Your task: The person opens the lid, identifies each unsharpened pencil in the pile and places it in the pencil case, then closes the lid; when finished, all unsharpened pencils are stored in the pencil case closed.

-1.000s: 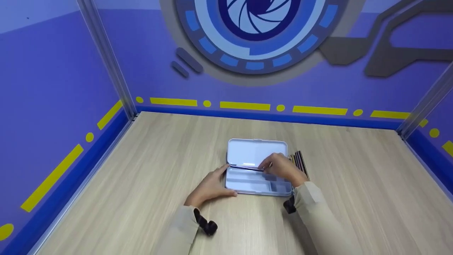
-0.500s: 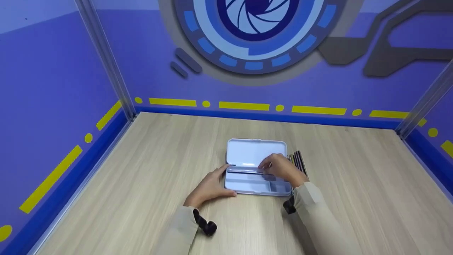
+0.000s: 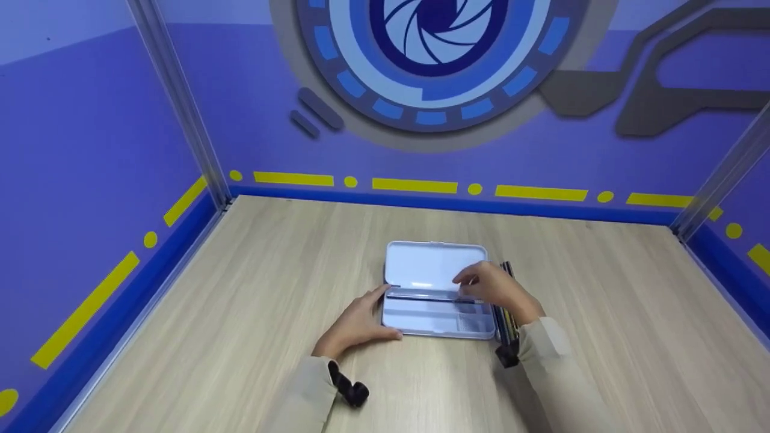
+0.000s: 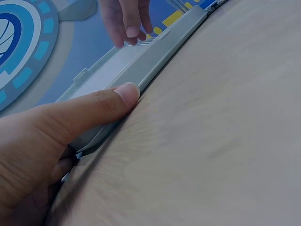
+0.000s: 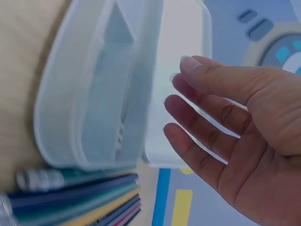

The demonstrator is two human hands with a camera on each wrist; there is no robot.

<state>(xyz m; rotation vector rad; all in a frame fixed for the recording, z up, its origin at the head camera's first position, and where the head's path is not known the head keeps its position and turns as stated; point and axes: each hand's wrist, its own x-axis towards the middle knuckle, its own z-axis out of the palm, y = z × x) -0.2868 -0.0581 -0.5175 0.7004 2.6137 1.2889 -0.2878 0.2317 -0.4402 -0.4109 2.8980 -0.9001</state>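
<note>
A white pencil case (image 3: 421, 325) lies with its lid (image 3: 421, 264) raised at the back. My left hand (image 3: 356, 322) holds its left end, the thumb (image 4: 123, 94) along the front wall in the left wrist view and the other fingers by the hinge. A thin dark pencil (image 3: 430, 298) lies along the rear compartment. Above the right part of that compartment is my right hand (image 3: 496, 288). Seen in the right wrist view, its fingers (image 5: 188, 146) are loosely bent and apart from the thumb, with nothing between them.
Several pencils (image 5: 75, 202) lie side by side on the wooden table (image 3: 601, 337), just right of the case and partly under my right wrist. Small divided compartments (image 3: 475, 322) fill the case's front right. Printed purple panels (image 3: 337, 150) stand behind and at both sides.
The dark pencil has come down into the rear compartment, and my right hand has let go of it and shifted right. My left hand has kept its place on the case.
</note>
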